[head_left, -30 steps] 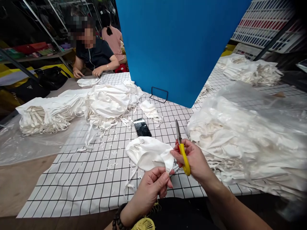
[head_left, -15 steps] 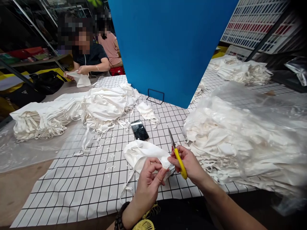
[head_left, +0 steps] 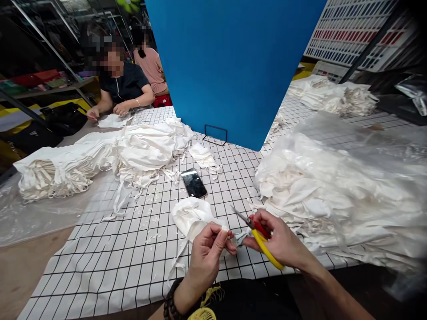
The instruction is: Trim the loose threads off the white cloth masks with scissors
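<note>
My left hand (head_left: 208, 249) pinches the near edge of a white cloth piece (head_left: 191, 214) that lies on the black-gridded white table cover (head_left: 110, 266). My right hand (head_left: 280, 240) grips yellow-handled scissors (head_left: 258, 231), blades pointing left toward the pinched edge. A beaded bracelet sits on my left wrist. Both hands are close together near the table's front edge.
A black phone (head_left: 194, 182) lies just beyond the cloth. Big piles of white cloth fill the right (head_left: 333, 195) and left (head_left: 100, 155) of the table. A blue board (head_left: 233, 66) stands behind. A person in black (head_left: 122, 84) handles cloth at the far left.
The scissors have tilted from upright to pointing left at the cloth edge. My left hand has gathered the cloth tighter. The person at far left has laid their cloth down.
</note>
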Available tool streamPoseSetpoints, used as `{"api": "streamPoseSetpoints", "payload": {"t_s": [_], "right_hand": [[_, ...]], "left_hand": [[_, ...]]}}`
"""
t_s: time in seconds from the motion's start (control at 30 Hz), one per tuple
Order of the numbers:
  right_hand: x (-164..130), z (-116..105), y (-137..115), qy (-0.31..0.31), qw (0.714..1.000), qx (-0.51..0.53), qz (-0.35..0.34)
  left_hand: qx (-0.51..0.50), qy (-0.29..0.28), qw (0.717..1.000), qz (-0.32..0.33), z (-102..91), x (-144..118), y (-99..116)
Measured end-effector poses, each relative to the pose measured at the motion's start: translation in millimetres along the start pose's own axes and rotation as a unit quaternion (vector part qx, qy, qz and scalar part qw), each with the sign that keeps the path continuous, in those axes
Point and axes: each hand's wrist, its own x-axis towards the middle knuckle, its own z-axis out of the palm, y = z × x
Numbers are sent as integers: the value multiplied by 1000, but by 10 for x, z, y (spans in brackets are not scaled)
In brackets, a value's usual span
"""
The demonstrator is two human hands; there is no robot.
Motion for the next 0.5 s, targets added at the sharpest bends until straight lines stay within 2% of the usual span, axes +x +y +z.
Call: {"api": "streamPoseSetpoints", "payload": {"t_s": [0.07,0.17,0.5], "right_hand": [[-95,-102,-68,-29,992,-125,-19],[-181,-129,-157,-42,975,-215,-25],[-183,-46,-231,-33,960,-273,-45]], "left_hand": [[35,-8,999,17,-20,3,-2],[87,-12,995,49,-37,7,-14],[127,-42,988,77,-79,-20,-39]]}}
